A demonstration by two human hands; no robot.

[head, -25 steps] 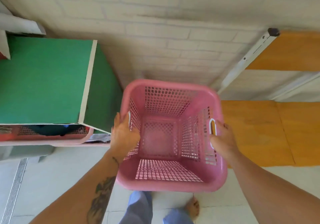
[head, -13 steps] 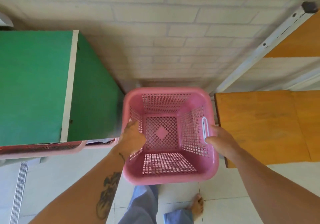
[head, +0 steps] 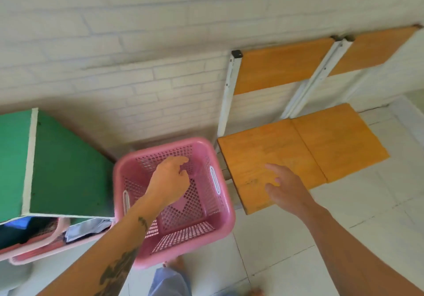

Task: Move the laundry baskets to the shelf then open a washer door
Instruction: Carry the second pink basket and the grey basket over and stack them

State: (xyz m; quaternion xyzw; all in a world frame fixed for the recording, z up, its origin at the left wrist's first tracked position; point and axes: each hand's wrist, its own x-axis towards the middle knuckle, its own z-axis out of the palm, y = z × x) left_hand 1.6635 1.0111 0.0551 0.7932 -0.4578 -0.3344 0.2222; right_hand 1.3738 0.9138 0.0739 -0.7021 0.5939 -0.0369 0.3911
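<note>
Head cam: pink perforated plastic laundry basket [head: 183, 227] sits empty on the tiled floor [head: 344, 238], wedged btw the green box-like cabinet [head: 66, 172] on the left and the orange wooden shelf board [head: 298, 153] w/ white metal posts on the right. Left hand [head: 169, 181] hangs over the basket opening, fingers loosely curled, gripping nothing. Right hand [head: 286, 188] hovers over the shelf board's near corner, fingers spread, also empty. Another pink basket w/ clothes [head: 34, 243] pokes out under the cabinet. White brick wall [head: 137, 66] right behind everything.
</note>
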